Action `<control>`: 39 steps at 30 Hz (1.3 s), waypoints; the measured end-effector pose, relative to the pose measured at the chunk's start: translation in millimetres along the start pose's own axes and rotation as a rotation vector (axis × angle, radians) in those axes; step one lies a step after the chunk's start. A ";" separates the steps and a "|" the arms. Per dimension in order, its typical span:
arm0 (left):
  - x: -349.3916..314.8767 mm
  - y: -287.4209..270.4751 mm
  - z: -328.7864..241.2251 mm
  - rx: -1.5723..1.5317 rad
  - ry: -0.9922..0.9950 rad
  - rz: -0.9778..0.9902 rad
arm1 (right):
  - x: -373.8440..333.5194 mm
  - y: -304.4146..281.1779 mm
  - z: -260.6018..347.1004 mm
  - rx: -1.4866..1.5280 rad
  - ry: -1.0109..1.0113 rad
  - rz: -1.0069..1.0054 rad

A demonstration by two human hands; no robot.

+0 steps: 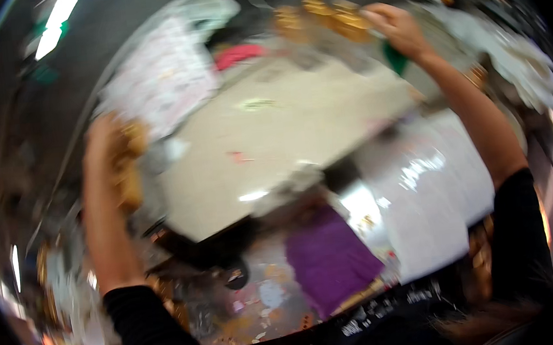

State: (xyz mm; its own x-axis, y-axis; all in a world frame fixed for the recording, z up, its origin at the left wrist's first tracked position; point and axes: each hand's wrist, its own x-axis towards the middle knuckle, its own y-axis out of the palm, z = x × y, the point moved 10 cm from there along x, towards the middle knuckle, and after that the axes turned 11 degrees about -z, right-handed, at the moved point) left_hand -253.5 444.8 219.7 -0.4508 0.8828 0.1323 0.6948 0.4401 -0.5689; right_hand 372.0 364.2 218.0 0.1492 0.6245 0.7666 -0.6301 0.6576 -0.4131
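Cluttered workshop, whole view motion-blurred; a pale beige board [287,139] lies tilted on the counter [249,306], whose near edge is littered with small scraps and gold bits. Both arms in black sleeves reach out to the board's opposite ends.

Left hand [107,154] is at the board's left edge, curled around a golden ornament piece [128,166]; looks like a closed grip, but blur hides the fingers, so the exact pinch is unclear. Right hand [398,27] is at the far right corner, fingers curled onto a row of golden ornaments [335,16], with something green [394,57] just under the wrist. Cannot tell if it clamps or only rests.

Judgement: with arms this wide apart, steady both ends together, and keep the gold pieces flat against the board edge rather than twisting them.

Materials: board matte, smooth, rectangular, with faint marks. Gold pieces look lumpy and shiny, maybe embossed. A purple cloth [333,259], soft and matte, lies near the counter's near edge. Beside it is a glossy white plastic sheet [429,192] with glare. A white patterned sheet [163,77] sits at the far left, and a red scrap [236,54] beyond the board.
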 end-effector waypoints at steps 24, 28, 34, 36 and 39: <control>-252.4 18.8 -92.2 0.215 0.689 0.480 | -347.8 -136.7 39.1 0.040 0.200 0.438; -345.0 129.4 -41.9 0.104 0.631 0.836 | -402.7 -113.1 102.4 -0.054 0.104 0.864; -340.5 140.4 -10.9 0.027 0.512 0.676 | -414.5 -123.2 103.3 0.065 0.072 0.615; -345.7 129.3 -15.9 0.009 0.648 0.546 | -410.1 -121.6 101.6 0.154 0.106 0.632; -353.8 124.0 -18.0 0.004 0.704 0.401 | -382.0 -107.1 48.6 -0.088 0.364 0.673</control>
State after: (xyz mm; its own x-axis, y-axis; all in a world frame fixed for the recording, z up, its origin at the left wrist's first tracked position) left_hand 2.2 190.0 117.0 0.2917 0.8703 0.3968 0.7263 0.0684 -0.6840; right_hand 345.5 34.7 -6.8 0.0063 0.9912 0.1319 -0.6132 0.1080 -0.7825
